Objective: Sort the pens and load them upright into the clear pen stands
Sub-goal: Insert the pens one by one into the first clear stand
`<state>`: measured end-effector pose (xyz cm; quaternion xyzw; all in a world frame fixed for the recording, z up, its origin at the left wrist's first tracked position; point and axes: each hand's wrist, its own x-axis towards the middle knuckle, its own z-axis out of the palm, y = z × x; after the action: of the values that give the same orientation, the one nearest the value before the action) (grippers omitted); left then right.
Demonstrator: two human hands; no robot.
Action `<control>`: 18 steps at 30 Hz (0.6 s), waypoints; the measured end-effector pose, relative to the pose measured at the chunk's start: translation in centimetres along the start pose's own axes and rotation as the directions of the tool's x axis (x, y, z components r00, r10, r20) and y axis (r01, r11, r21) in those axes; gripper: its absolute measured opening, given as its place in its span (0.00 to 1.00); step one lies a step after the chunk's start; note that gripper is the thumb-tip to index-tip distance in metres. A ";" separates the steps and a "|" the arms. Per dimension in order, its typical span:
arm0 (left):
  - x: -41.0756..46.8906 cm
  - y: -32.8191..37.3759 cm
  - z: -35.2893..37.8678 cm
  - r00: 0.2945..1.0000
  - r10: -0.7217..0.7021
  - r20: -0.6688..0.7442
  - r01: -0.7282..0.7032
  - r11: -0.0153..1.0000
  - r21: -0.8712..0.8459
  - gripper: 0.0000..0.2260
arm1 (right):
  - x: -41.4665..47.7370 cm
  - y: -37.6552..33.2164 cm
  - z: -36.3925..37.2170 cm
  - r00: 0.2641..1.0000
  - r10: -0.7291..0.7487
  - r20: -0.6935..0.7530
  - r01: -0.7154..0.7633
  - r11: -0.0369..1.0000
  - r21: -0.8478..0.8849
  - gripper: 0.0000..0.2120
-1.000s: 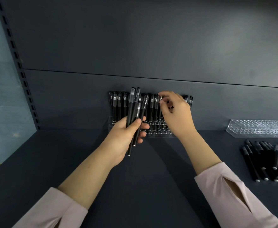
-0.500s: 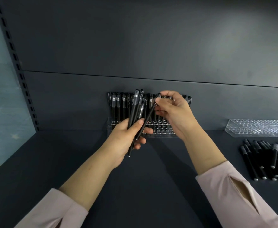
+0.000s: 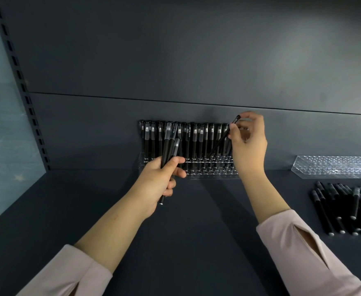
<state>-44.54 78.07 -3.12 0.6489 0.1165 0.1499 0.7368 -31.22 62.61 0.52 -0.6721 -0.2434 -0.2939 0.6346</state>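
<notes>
At the pen stand (image 3: 207, 170): right hand (image 3: 249, 146) pinches one pen (image 3: 220, 144), slanted, top leaning right.
Left hand (image 3: 158, 182): grips pen bundle (image 3: 167, 144), near upright.

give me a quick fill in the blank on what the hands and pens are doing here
The left hand grips a bundle of pens, while the right hand pinches just ____.
The right hand's pen is ____, not upright.
The stand behind the hands holds pens; the right stand is ____.
Missing words: one; tilted; empty.
</notes>
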 end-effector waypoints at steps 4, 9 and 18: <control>0.0 0.0 0.0 1.000 0.007 0.000 -0.007 1.000 0.004 0.08 | -0.2 -0.2 0.4 0.996 -0.055 0.066 0.060 0.996 -0.069 0.10; -0.1 -0.1 0.0 1.000 0.007 0.012 -0.008 1.000 0.013 0.09 | -0.3 0.4 1.1 0.966 -0.126 0.226 0.173 0.965 -0.199 0.10; -0.1 -0.1 0.2 1.000 0.001 0.009 -0.001 1.000 0.023 0.09 | -0.5 1.0 1.6 0.924 -0.146 0.354 0.263 0.913 -0.311 0.19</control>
<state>-44.52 77.86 -3.14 0.6581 0.1145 0.1461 0.7296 -30.73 64.17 -0.59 -0.7841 -0.3572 -0.2843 0.4204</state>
